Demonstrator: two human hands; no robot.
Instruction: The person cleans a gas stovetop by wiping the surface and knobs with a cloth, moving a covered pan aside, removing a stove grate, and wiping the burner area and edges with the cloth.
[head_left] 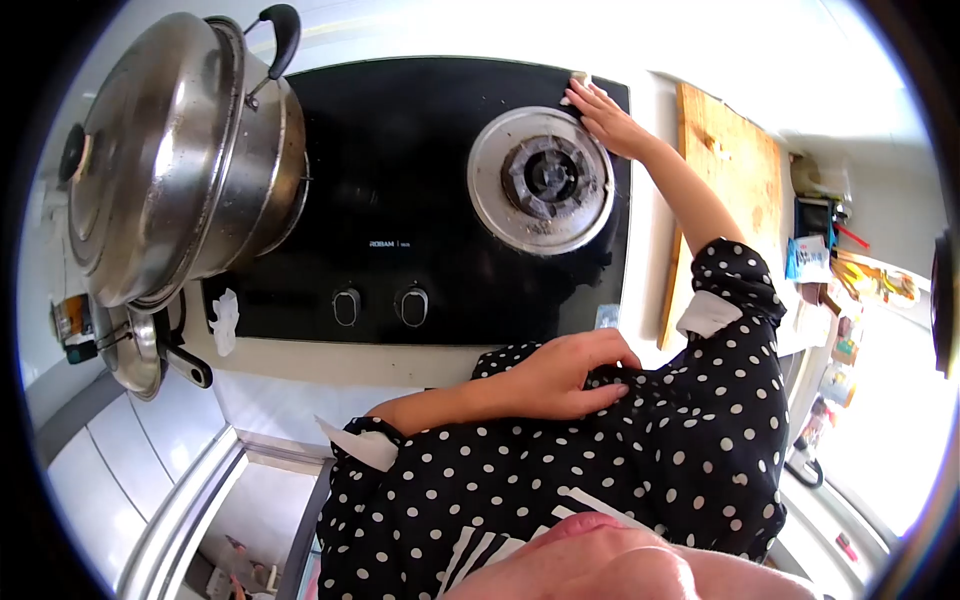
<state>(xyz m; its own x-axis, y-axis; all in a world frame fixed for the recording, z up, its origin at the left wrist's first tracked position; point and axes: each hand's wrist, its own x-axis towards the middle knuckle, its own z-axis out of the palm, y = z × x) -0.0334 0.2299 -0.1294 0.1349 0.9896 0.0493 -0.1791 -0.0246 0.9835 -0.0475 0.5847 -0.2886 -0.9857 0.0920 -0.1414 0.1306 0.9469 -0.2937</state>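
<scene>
My right hand point(605, 118) reaches to the far right corner of the black glass gas cooktop point(390, 200). Its fingers press down on a small pale wipe or cloth point(581, 78), mostly hidden beneath them. Close below that hand is the round burner point(552, 175) with its metal drip plate, which has dark specks on it. My left hand point(565, 375) is bent in front of my body, fingers and thumb curled around a fold of my black polka-dot garment point(690, 430). Two control knobs point(412, 306) sit near the cooktop's front edge.
A large lidded steel pot point(165, 160) covers the cooktop's left side, its black handle point(284, 42) sticking up. A smaller pan point(135, 355) hangs or stands below it. Crumpled white tissue point(224, 320) lies at the front left corner. A wooden board point(728, 160) stands at right, near packets point(806, 258).
</scene>
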